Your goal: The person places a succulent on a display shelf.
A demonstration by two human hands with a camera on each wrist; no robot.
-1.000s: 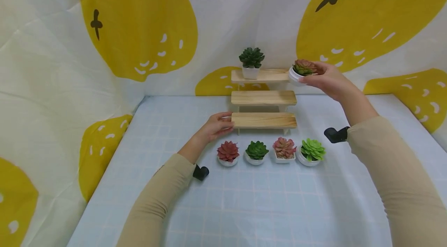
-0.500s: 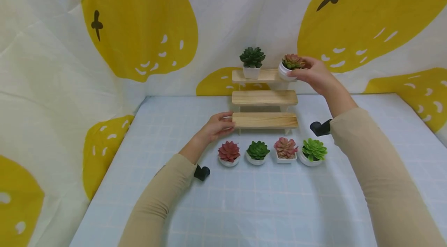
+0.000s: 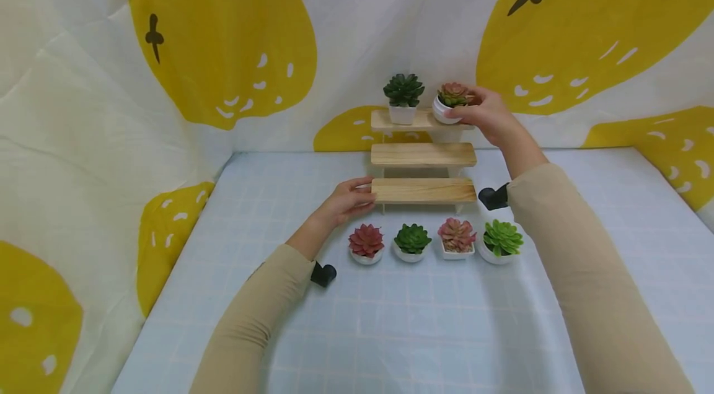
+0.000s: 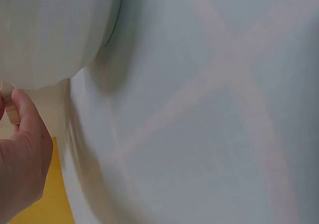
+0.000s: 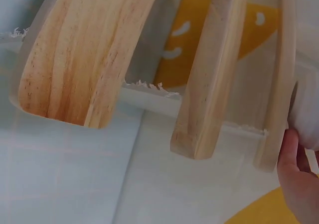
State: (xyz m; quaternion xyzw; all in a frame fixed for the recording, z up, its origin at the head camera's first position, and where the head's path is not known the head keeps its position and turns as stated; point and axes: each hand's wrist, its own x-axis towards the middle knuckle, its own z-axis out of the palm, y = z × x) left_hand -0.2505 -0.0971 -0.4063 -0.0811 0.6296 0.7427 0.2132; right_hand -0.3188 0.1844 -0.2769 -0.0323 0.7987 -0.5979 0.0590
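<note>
A three-tier wooden shelf stand (image 3: 424, 191) is at the back of the table. My left hand (image 3: 344, 203) pinches the left end of its lowest tier; in the left wrist view, thumb and fingers close round the wood. My right hand (image 3: 486, 114) holds a reddish-green potted succulent (image 3: 444, 110) by its round white pot, right at the top tier's surface. The right wrist view shows the white pot (image 5: 306, 104) beside that tier, mostly cut off by the frame. Left of it on the top tier stands a dark green succulent (image 3: 403, 96) in a white square pot.
In front of the stand several potted succulents form a row: a dark red one (image 3: 365, 244), a green one (image 3: 411, 242), a pink one (image 3: 457, 238) and a bright green one (image 3: 501, 241). A white cloth with yellow fruit prints (image 3: 357, 28) hangs behind.
My right hand has carried the reddish-green succulent leftward, from beyond the top tier's right end to over the tier beside the dark green one. The left hand stays on the lowest tier.
</note>
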